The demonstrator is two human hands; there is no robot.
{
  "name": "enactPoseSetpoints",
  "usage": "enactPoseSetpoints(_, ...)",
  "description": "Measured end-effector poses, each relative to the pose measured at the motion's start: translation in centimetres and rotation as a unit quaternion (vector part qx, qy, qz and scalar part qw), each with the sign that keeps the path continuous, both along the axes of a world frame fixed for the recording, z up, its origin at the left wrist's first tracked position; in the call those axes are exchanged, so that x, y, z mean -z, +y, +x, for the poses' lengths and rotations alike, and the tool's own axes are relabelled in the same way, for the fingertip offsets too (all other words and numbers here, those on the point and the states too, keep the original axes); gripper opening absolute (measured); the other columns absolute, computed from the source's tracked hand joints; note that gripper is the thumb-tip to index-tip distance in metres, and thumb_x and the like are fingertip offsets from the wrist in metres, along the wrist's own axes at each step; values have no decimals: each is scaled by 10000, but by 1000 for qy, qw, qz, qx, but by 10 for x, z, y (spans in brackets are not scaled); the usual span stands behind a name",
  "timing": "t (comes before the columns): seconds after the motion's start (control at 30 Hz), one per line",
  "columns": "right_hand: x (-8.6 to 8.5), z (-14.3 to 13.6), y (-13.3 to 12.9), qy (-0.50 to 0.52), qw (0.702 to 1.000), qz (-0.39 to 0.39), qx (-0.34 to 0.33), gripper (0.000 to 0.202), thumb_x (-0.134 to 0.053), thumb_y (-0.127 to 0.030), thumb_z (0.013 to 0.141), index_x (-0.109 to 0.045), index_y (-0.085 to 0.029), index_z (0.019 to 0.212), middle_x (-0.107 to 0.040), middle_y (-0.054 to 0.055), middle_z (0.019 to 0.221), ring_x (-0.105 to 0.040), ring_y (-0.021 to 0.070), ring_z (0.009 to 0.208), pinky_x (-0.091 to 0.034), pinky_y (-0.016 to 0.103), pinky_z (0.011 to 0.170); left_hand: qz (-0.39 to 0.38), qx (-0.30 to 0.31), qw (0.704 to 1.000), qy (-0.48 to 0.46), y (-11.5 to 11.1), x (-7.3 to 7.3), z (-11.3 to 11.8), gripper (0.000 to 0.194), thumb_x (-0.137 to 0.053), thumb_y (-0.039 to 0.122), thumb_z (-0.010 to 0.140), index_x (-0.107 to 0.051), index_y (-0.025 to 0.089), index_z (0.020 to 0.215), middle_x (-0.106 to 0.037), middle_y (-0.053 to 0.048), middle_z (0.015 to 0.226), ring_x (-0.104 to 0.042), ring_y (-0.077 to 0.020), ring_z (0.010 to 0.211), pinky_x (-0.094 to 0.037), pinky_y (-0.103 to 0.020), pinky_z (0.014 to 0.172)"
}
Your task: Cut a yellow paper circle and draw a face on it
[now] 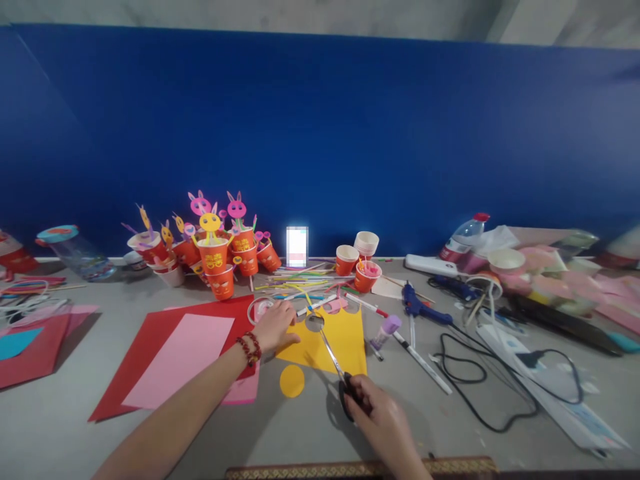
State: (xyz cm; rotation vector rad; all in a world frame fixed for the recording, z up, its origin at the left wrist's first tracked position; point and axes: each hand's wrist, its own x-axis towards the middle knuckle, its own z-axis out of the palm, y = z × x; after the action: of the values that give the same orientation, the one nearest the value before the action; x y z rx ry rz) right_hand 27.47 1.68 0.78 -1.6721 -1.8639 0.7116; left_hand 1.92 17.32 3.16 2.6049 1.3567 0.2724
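Observation:
My right hand (383,413) grips a pair of scissors (332,350) by the black handles, its blades pointing away over a yellow paper sheet (343,337). The sheet's far edge is cut in scallops, and a grey round patch shows near the blade tips. On the sheet's left edge rests my left hand (274,327), a beaded bracelet at its wrist. Its thumb stands apart from the fingers, with nothing visible held. A yellow paper circle (292,381) lies on the table just in front of the sheet.
Red paper (135,360) and pink paper (180,360) lie left. Behind stand decorated red cups (215,257) and colourful pipe cleaners (295,283). A glue stick (385,331), marker (423,363), blue glue gun (425,308), looped black cable and power strip (550,393) lie right.

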Motion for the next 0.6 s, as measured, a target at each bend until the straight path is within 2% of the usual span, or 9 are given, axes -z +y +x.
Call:
enactPoseSetpoints(0.1,1,0,0,2,1000,0,0,230,-503,-446,895,-580,-234,851,-637,1,647,-592,189,571,-375,251,539,0,10,1000,4,0,-2,1,295,-786,371,757,-604,184,895,-607,-72,1023,-558,-276,1018,-449,-365,859)
enactPoseSetpoints(0.27,2,0,0,7,1000,-4,-6,237,-501,-451,900,-573,-233,845,-632,2,661,-585,187,583,-372,250,550,29,23,999,4,0,-7,11,352,-724,302,816,-593,203,1127,-594,-84,1121,-526,-289,1104,-416,-408,959)
enactPoseSetpoints(0.43,-2,-1,-1,18,1000,1,-4,217,-503,-429,887,-549,-230,812,-602,-6,633,-561,179,569,-356,247,545,73,-2,997,6,14,-11,29,230,-616,205,893,-613,190,1122,-595,-108,1118,-524,-291,1103,-430,-450,962)
enactPoseSetpoints(0.53,-4,-2,-1,23,1000,-2,-3,209,-508,-419,883,-552,-228,810,-578,-16,618,-548,171,561,-346,242,541,82,-2,997,11,20,-10,36,154,-616,229,920,-650,174,1060,-633,-99,1079,-571,-271,1080,-476,-449,948)
enactPoseSetpoints(0.6,-4,-2,-1,27,1000,-6,-1,201,-514,-411,880,-559,-226,815,-571,-19,619,-543,167,559,-345,238,539,86,-2,996,9,21,-7,38,231,-614,292,944,-633,168,1138,-634,-93,1155,-608,-249,1067,-520,-447,919)
